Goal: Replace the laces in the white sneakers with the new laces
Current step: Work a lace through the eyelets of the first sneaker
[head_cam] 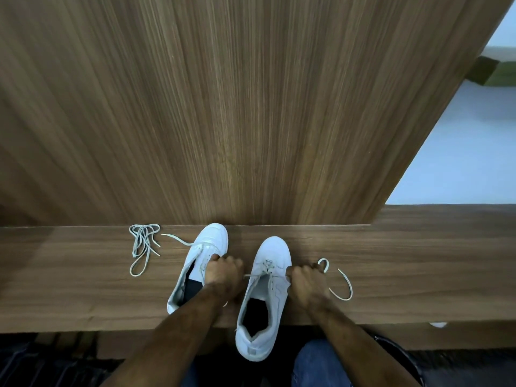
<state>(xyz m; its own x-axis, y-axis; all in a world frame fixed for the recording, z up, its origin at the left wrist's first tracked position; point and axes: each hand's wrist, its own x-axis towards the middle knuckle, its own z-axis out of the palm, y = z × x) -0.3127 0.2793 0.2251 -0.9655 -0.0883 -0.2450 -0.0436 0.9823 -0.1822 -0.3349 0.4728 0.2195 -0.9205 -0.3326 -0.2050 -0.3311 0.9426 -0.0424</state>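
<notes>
Two white sneakers stand on a wooden ledge [83, 297], toes toward the wall. The left sneaker [206, 241] has a lace end trailing out to its left. The right sneaker [265, 291] hangs its heel over the front edge and has a lace [342, 286] threaded through its lower eyelets. My right hand [305, 283] grips that lace beside the shoe; the free end curls away to the right. My left hand [223, 275] lies curled between the two sneakers, seemingly holding the lace's other end. A bundle of loose laces [143, 244] lies left of the sneakers.
A tall wood-grain panel [223, 107] rises directly behind the ledge. A pale wall [460, 149] shows at the right. Below the ledge I see my jeans [315, 364] and a dark striped mat [42, 367]. A small white scrap [437, 324] sits at the ledge's right front edge.
</notes>
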